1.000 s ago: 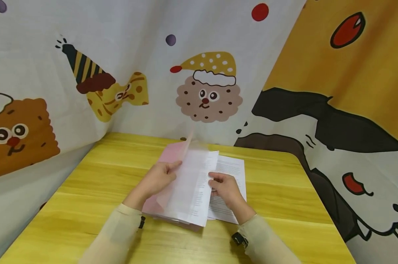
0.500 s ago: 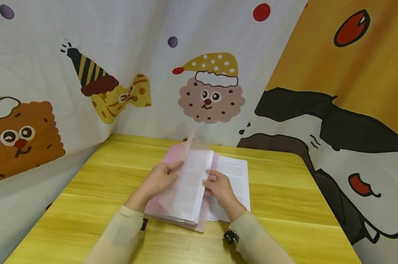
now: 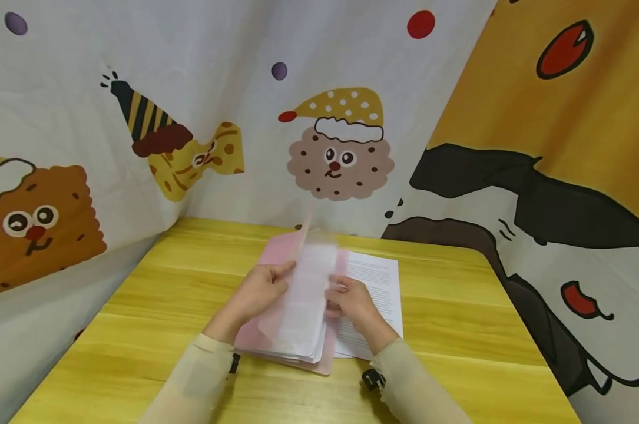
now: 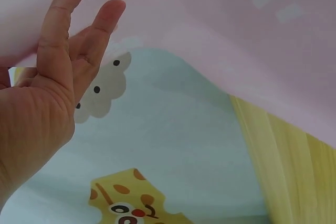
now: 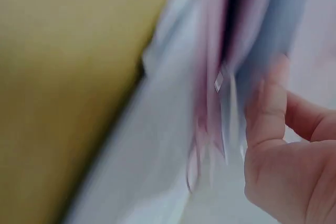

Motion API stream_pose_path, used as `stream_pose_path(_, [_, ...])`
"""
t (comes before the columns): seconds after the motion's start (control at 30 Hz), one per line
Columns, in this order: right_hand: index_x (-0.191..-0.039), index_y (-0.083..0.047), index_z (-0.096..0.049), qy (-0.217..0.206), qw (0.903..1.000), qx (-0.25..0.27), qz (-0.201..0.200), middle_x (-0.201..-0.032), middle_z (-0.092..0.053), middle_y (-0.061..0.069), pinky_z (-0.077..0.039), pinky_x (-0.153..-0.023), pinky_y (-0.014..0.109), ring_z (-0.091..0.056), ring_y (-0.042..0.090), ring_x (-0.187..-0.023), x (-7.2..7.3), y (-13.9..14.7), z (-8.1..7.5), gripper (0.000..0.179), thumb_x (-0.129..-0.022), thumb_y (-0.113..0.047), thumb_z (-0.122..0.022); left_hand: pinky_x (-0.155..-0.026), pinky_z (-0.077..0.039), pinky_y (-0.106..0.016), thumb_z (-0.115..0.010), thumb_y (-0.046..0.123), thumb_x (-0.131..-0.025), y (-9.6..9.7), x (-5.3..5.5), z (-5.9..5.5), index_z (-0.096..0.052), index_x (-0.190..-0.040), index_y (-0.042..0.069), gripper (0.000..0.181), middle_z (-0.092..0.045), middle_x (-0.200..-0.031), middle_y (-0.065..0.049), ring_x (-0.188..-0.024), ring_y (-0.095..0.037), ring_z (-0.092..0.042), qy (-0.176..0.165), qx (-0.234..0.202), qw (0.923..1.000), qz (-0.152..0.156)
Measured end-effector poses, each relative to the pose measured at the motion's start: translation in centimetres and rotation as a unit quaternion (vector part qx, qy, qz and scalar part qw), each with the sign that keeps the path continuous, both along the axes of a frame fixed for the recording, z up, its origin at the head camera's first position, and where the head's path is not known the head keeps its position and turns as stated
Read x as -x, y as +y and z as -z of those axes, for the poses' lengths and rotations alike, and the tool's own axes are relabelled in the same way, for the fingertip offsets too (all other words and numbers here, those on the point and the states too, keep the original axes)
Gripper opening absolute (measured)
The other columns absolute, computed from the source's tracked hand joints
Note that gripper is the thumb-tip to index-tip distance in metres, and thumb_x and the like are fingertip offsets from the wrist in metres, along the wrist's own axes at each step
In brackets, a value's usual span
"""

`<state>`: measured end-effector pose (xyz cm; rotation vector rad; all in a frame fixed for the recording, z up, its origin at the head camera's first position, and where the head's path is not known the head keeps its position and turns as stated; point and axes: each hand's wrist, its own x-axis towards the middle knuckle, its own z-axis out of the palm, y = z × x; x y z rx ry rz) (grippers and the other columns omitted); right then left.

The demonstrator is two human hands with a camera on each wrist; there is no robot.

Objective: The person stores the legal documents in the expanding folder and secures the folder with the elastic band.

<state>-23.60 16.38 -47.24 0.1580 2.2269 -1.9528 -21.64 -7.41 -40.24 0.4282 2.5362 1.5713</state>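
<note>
A pink folder (image 3: 282, 247) with clear sleeves lies open on the wooden table, its front cover raised. My left hand (image 3: 258, 291) holds that cover near its middle; in the left wrist view, fingers (image 4: 58, 40) of this hand lie against the pink sheet (image 4: 210, 30). At the folder's right side, my right hand (image 3: 353, 303) pinches the edge of the white sheets (image 3: 308, 306) in a sleeve. Its fingers (image 5: 270, 108) touch the page edges in the blurred right wrist view. Printed paper (image 3: 374, 280) lies on the table, partly under the folder's right side.
The yellow wooden table (image 3: 457, 330) extends around the folder on all sides. A white curtain (image 3: 218, 70) with cartoon biscuits hangs behind the table's far edge. A dark band with a clip (image 3: 372, 378) sits by the right sleeve.
My right hand has moved left with the white sheets, which no longer stick out past the folder. The pink right edge of the back cover now shows. My left hand keeps holding the cover.
</note>
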Motion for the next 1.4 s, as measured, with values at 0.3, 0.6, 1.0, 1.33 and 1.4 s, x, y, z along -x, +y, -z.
stream_pose_path(0.3, [-0.147,-0.002,-0.042,-0.069,0.9952,0.037,0.059,-0.144,-0.049,0.026,-0.056,-0.095,0.041,-0.064,0.035,-0.118,0.3,11.6,-1.5,0.058,-0.097,-0.022,-0.063,-0.046,-0.032,-0.024,-0.054,0.004,-0.092,0.0,-0.1,1.0,-0.053,-0.14,0.006,0.048,-0.05,-0.149,-0.002,-0.092,-0.026,-0.052,-0.021,-0.013,0.9997,-0.001])
stream_pose_path(0.6, [-0.154,-0.001,-0.019,-0.151,0.9846,0.079,0.039,-0.157,-0.027,0.027,-0.049,-0.103,0.05,-0.054,0.038,-0.127,0.4,17.5,-0.4,0.078,-0.097,-0.035,-0.06,-0.037,-0.027,-0.018,-0.054,0.008,-0.091,1.4,-0.2,3.0,-0.056,-0.14,0.01,0.049,-0.055,-0.146,-0.002,-0.045,-0.008,-0.028,-0.016,0.052,0.9985,-0.006])
stream_pose_path(1.0, [-0.121,-0.01,-0.048,-0.189,0.974,0.122,-0.022,-0.114,-0.06,0.005,-0.051,-0.085,0.03,-0.057,0.016,-0.095,1.5,16.9,-0.5,0.042,-0.098,-0.045,-0.054,-0.036,-0.026,-0.017,-0.053,0.007,-0.09,2.8,-0.3,3.9,-0.057,-0.139,0.009,0.049,-0.056,-0.145,-0.007,-0.041,-0.006,-0.026,0.008,0.081,0.9966,0.015])
stream_pose_path(1.33, [-0.145,0.001,-0.043,-0.13,0.988,-0.069,-0.048,-0.127,-0.066,0.012,-0.053,-0.093,0.042,-0.066,0.023,-0.107,1.8,13.5,-1.3,0.071,-0.097,-0.049,-0.055,-0.038,-0.029,-0.017,-0.054,0.006,-0.091,3.2,0.0,3.6,-0.056,-0.14,0.01,0.049,-0.055,-0.145,-0.007,-0.044,-0.007,-0.031,0.005,0.091,0.9957,0.021])
stream_pose_path(1.4, [-0.151,0.0,-0.034,-0.135,0.9828,-0.124,-0.024,-0.141,-0.054,0.018,-0.05,-0.1,0.049,-0.061,0.029,-0.118,1.6,12.8,-2.1,0.083,-0.093,-0.054,-0.059,-0.038,-0.03,-0.017,-0.055,0.006,-0.092,3.3,0.1,3.5,-0.056,-0.14,0.011,0.049,-0.055,-0.146,-0.005,-0.047,-0.008,-0.034,0.001,0.091,0.9956,0.02])
